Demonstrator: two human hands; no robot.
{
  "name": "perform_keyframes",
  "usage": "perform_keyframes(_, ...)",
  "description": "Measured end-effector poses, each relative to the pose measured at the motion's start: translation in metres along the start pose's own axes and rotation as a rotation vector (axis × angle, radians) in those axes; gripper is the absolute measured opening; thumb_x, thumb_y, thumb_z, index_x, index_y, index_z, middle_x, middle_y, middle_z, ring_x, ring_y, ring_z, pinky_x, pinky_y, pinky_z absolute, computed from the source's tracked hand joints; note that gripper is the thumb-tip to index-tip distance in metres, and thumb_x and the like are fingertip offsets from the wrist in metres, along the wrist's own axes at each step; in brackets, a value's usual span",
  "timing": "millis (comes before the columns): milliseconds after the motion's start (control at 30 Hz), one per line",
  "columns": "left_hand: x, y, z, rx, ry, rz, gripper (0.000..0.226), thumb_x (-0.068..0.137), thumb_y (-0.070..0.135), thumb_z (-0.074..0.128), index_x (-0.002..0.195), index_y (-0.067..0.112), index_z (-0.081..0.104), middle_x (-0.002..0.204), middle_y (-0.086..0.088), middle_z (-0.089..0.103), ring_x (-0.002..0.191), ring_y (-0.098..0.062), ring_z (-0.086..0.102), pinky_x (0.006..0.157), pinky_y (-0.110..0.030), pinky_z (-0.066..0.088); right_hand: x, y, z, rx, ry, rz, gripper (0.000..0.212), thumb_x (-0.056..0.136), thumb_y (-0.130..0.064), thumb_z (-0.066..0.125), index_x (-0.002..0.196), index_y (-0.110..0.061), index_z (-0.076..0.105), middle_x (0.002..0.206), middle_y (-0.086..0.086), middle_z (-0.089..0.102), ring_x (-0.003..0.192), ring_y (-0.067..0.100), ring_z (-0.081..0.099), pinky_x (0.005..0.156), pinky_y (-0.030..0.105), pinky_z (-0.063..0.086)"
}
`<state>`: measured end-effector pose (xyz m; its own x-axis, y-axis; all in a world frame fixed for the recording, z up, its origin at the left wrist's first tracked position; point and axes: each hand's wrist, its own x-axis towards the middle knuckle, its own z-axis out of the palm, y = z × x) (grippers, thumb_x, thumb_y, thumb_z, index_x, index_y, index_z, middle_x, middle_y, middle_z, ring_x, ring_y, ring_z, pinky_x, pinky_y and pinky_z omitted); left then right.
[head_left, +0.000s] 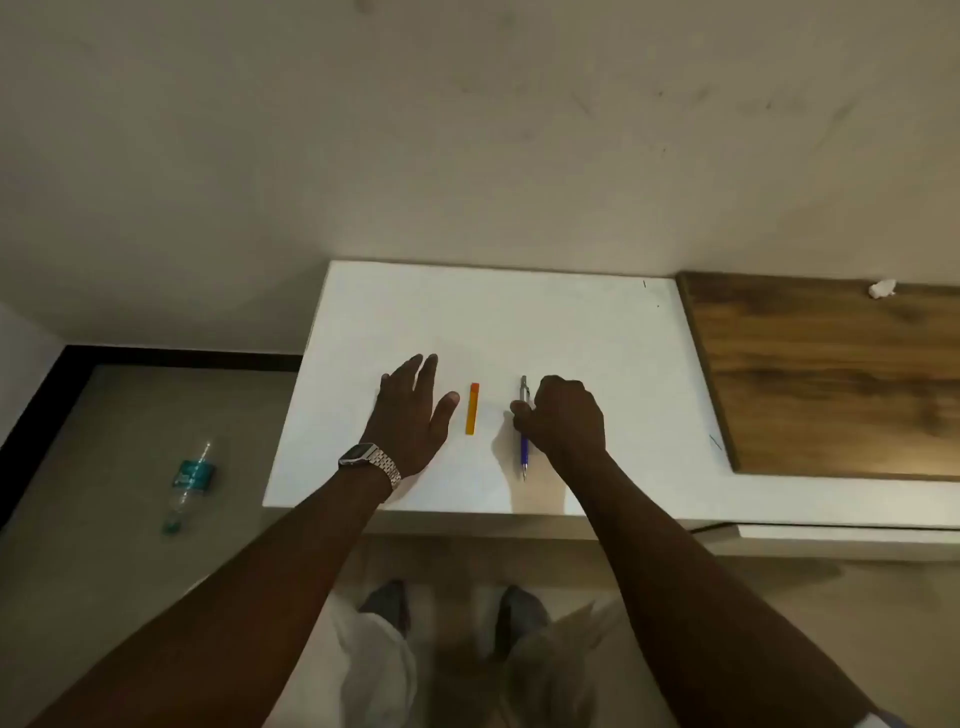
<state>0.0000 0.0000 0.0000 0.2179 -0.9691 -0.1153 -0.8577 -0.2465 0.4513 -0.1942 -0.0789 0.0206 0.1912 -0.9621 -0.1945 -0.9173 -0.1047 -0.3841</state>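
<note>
White worktop (571, 322) by the wall: right hand (566, 421) seems curled round the blue pen (524, 451), lying wall-to-person, left hand (410, 415) flat and open beside the parallel orange stick (472, 410).

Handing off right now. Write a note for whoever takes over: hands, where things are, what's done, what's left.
Left hand: open, flat on the white table, holding nothing.
Right hand: fingers curled round the pen, tip pointing toward the person.
Orange stick: lies on the table between the hands, untouched.
Done: the pen is gripped.
Left: probably lifting the pen. I cannot tell whether it is off the surface yet.
</note>
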Motion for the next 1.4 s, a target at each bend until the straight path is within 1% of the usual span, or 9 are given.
perform_keyframes(167, 0.011, 0.01, -0.003, -0.114, 0.147, 0.023, 0.056, 0.101, 0.036, 0.056, 0.15, 0.012, 0.046, 0.156, -0.015, 0.042, 0.143, -0.035, 0.037, 0.114, -0.051, 0.037, 0.003, -0.004, 0.011, 0.11, -0.038, 0.084, 0.035, 0.077, -0.02, 0.07, 0.065, -0.018, 0.036, 0.069, -0.002, 0.044, 0.061, 0.02, 0.051, 0.049, 0.025, 0.028)
perform_keyframes(300, 0.013, 0.032, -0.006, -0.186, 0.174, 0.001, 0.037, 0.097, 0.034, 0.061, 0.132, 0.023, 0.063, 0.142, -0.001, 0.058, 0.131, -0.029, 0.048, 0.101, -0.042, 0.035, 0.008, -0.004, 0.011, 0.203, -0.064, 0.157, 0.03, 0.07, -0.022, 0.071, 0.066, -0.013, 0.042, 0.067, 0.002, 0.051, 0.056, 0.018, 0.05, 0.048, 0.025, 0.03)
perform_keyframes(467, 0.009, 0.054, -0.01, -0.482, 0.082, 0.001, 0.02, 0.095, 0.023, 0.067, 0.112, 0.017, 0.074, 0.113, 0.0, 0.076, 0.109, -0.02, 0.067, 0.098, -0.036, 0.05, 0.013, -0.005, 0.011, 0.342, -0.064, 0.225, 0.026, 0.067, -0.021, 0.072, 0.079, -0.005, 0.056, 0.079, 0.014, 0.07, 0.071, 0.033, 0.071, 0.061, 0.035, 0.056)
perform_keyframes(567, 0.007, 0.063, -0.009, -0.619, -0.031, -0.09, 0.025, 0.091, 0.019, 0.072, 0.115, 0.013, 0.075, 0.111, -0.004, 0.077, 0.103, -0.016, 0.07, 0.093, -0.027, 0.052, 0.015, -0.006, 0.001, 0.495, -0.008, 0.26, 0.038, 0.068, -0.021, 0.079, 0.095, 0.0, 0.063, 0.086, 0.019, 0.075, 0.069, 0.035, 0.076, 0.071, 0.048, 0.066)
perform_keyframes(667, 0.009, 0.068, -0.008, -0.812, -0.229, -0.175, 0.028, 0.086, 0.014, 0.075, 0.114, 0.009, 0.076, 0.109, -0.012, 0.077, 0.102, -0.019, 0.07, 0.094, -0.035, 0.054, 0.016, -0.012, -0.017, 0.639, 0.052, 0.26, 0.041, 0.067, -0.019, 0.08, 0.103, -0.009, 0.063, 0.084, 0.013, 0.076, 0.052, 0.02, 0.074, 0.057, 0.033, 0.065)
perform_keyframes(733, 0.008, 0.07, -0.007, -0.936, -0.331, -0.184, 0.019, 0.085, 0.011, 0.075, 0.104, 0.009, 0.079, 0.101, -0.014, 0.079, 0.091, -0.018, 0.073, 0.087, -0.035, 0.057, 0.015, -0.017, -0.024, 0.634, 0.08, 0.243, 0.047, 0.065, -0.023, 0.079, 0.109, -0.013, 0.064, 0.084, 0.01, 0.077, 0.059, 0.018, 0.076, 0.063, 0.034, 0.065)
perform_keyframes(933, 0.009, 0.074, -0.005, -1.068, -0.281, -0.24, 0.016, 0.099, 0.025, 0.064, 0.098, 0.015, 0.077, 0.08, 0.001, 0.08, 0.074, -0.016, 0.079, 0.067, -0.025, 0.059, 0.015, -0.023, -0.03, 0.677, 0.038, 0.187, 0.039, 0.07, -0.021, 0.08, 0.107, -0.014, 0.072, 0.076, 0.007, 0.078, 0.07, 0.026, 0.077, 0.076, 0.048, 0.065)
perform_keyframes(1067, 0.012, 0.075, -0.002, -1.048, -0.336, -0.245, 0.023, 0.103, 0.024, 0.057, 0.11, 0.008, 0.072, 0.088, -0.004, 0.079, 0.072, -0.014, 0.079, 0.062, -0.019, 0.059, 0.017, -0.019, -0.034, 0.9, 0.033, 0.162, 0.012, 0.085, -0.022, 0.077, 0.095, -0.016, 0.079, 0.078, 0.001, 0.076, 0.066, 0.023, 0.067, 0.061, 0.038, 0.057)
perform_keyframes(1400, 0.02, 0.073, 0.006, -1.031, -0.309, -0.221, 0.008, 0.1, 0.024, 0.061, 0.098, 0.025, 0.069, 0.08, 0.006, 0.078, 0.068, -0.011, 0.077, 0.063, -0.02, 0.059, 0.023, -0.017, -0.035, 1.007, -0.098, 0.195, 0.02, 0.09, -0.005, 0.066, 0.078, -0.013, 0.078, 0.084, 0.019, 0.074, 0.069, 0.027, 0.069, 0.059, 0.033, 0.06)
